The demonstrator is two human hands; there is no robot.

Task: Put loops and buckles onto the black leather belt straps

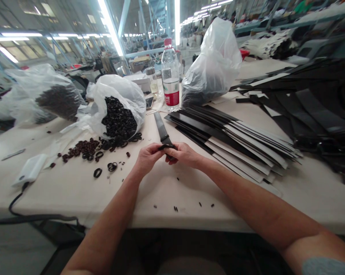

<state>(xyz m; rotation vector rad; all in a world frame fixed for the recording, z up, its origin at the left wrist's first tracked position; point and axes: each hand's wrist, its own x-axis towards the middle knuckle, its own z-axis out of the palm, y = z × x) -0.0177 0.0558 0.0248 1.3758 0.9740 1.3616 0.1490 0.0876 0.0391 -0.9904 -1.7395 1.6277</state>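
Both hands meet at the middle of the white table [189,198]. My left hand [147,157] and my right hand [183,153] are closed on the near end of a black strap [161,130], which runs away from me. Between the fingertips sits a small black loop [166,146] around the strap. Loose black loops [89,149] lie scattered to the left, spilling from an open white plastic bag [119,114]. A fanned stack of black straps [232,137] lies to the right of my hands.
A water bottle [170,76] stands behind the strap, a full plastic bag [214,65] beside it. Another bag of dark pieces [46,97] is far left. A white power bank [30,170] with a cable lies near the left edge. Black sheets [318,107] cover the right.
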